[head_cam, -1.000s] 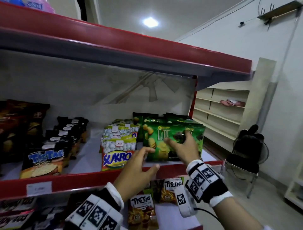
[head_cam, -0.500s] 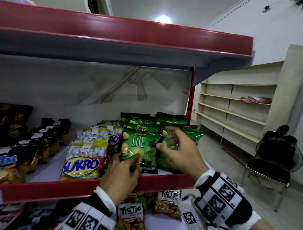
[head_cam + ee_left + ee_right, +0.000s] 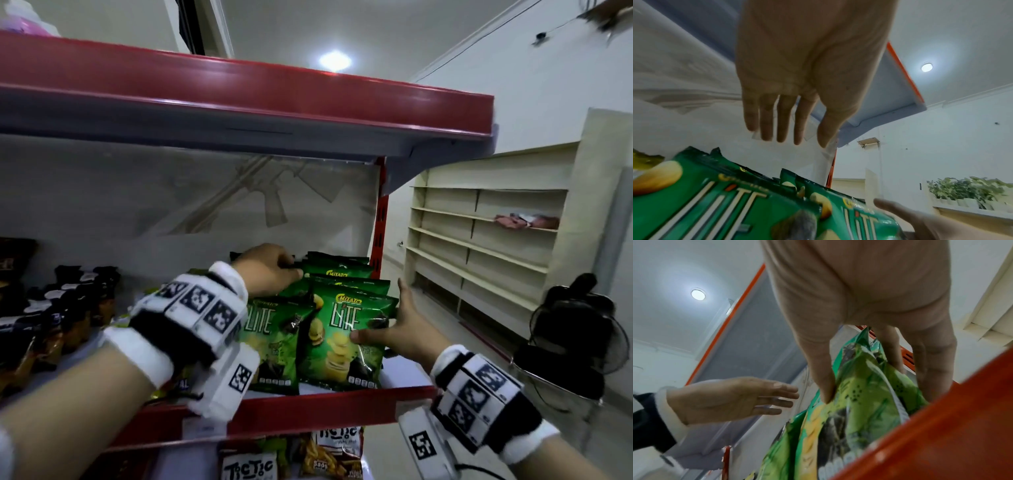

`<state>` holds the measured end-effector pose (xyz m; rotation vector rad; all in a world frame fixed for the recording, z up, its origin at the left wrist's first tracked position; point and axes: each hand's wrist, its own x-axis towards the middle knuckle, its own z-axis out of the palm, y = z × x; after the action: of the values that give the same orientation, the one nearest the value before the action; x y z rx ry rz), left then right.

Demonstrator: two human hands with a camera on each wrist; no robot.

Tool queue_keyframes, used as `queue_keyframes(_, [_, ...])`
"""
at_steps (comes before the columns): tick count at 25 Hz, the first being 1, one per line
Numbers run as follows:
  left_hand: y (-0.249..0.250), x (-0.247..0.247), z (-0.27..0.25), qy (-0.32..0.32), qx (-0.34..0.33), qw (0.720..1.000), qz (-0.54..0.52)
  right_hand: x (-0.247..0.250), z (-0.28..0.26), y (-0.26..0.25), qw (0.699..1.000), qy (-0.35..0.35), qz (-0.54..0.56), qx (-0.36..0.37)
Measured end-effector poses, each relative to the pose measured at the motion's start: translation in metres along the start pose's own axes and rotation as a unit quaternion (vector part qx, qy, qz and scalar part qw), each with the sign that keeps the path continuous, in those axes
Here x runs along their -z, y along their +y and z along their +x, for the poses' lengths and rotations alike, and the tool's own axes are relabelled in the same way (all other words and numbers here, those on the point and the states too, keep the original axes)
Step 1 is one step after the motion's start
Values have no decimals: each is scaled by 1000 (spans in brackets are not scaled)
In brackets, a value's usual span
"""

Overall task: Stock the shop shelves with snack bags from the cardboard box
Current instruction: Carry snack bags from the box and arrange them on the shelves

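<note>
The right hand (image 3: 399, 337) has its grip clamped, thumb in front, on the front green foil Chitato Lite bag (image 3: 342, 339) standing on the red-edged shelf (image 3: 329, 407). The left hand (image 3: 807, 73) hovers, fingers apart, over the far bags; its wristband hides the left neighbour bag's edge.

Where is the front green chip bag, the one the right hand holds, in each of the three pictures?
Head: the front green bag stands right of centre on the red-edged shelf, right hand at its side.
Left wrist: the same bag fills the bottom edge, right of centre, cut off by the frame.
Right wrist: the bag hangs in the middle, pinched between thumb and fingers.
Shared landmark: the round ceiling lamp.
</note>
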<state>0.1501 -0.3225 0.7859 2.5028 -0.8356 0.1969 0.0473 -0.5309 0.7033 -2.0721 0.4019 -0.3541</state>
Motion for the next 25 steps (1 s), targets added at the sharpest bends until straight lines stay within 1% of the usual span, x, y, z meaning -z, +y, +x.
queue_keyframes(1, [7, 1, 13, -29, -9, 999, 22, 4, 5, -2, 1000, -6, 7, -7])
queue_keyframes(3, [17, -3, 34, -95, -13, 989, 108, 14, 13, -4, 999, -22, 25, -17])
queue_keyframes(4, [21, -7, 42, -118, -6, 982, 149, 17, 15, -5, 999, -29, 33, -19])
queue_keyframes(5, [24, -13, 50, -127, -2, 976, 178, 22, 16, -4, 999, -33, 36, -18])
queue_keyframes(6, [27, -19, 56, -127, -5, 974, 188, 25, 16, -3, 999, -34, 37, -15])
queue_keyframes(10, [36, -37, 77, -113, -28, 982, 151, 31, 15, 5, 999, -42, 35, 3])
queue_keyframes(14, [32, -46, 95, -71, -45, 985, 153, 32, 17, 12, 997, -56, 48, 10])
queue_keyframes(17, [29, -45, 103, -57, -32, 988, 143, 32, 18, 16, 996, -66, 55, 17])
queue_keyframes(21, [31, -47, 109, -4, -27, 993, 113, 32, 21, 17, 996, -62, 54, 31])
queue_keyframes(22, [33, -49, 111, -2, -25, 993, 115, 31, 23, 17, 996, -59, 50, 35])
queue_keyframes(25, [36, -51, 120, -37, -1, 988, 147, 29, 26, 12, 997, -60, 36, 39])
